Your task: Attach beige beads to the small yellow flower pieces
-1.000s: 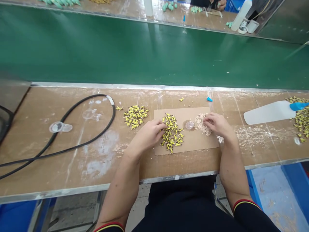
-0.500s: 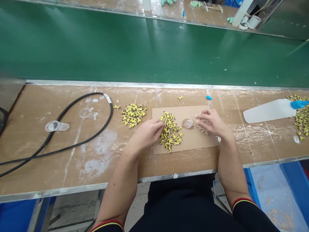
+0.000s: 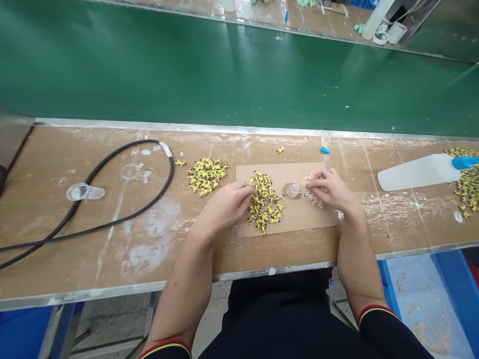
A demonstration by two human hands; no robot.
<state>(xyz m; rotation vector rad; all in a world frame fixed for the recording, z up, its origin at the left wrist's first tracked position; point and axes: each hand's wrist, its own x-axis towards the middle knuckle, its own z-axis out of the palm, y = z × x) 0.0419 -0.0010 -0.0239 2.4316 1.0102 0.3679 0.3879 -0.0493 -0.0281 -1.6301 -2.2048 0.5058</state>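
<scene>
My left hand [image 3: 232, 200] is at the left edge of a pile of small yellow-and-black figures [image 3: 265, 204], thumb and fingertips pinched together. Whatever sits in that pinch is too small to make out. Over a heap of tiny pale pink pieces [image 3: 314, 199] is my right hand [image 3: 332, 189], its thumb and forefinger closed near the heap's left side; what they grip cannot be made out either. Between the two piles stands a small clear round cup [image 3: 292, 190]. All of these rest on a flat cardboard sheet [image 3: 299, 222].
A second yellow pile [image 3: 207, 175] lies left of the sheet. Farther left are a looped black cable [image 3: 123, 219] and a clear plastic scoop [image 3: 85, 192]. A white bottle [image 3: 419, 172] lies at right beside more yellow figures [image 3: 467, 187]. A blue cap [image 3: 324, 149] sits behind the sheet.
My right hand's fingertips have closed together and dipped slightly over the pink heap. My left hand stays pinched in nearly the same place. The view has shifted slightly.
</scene>
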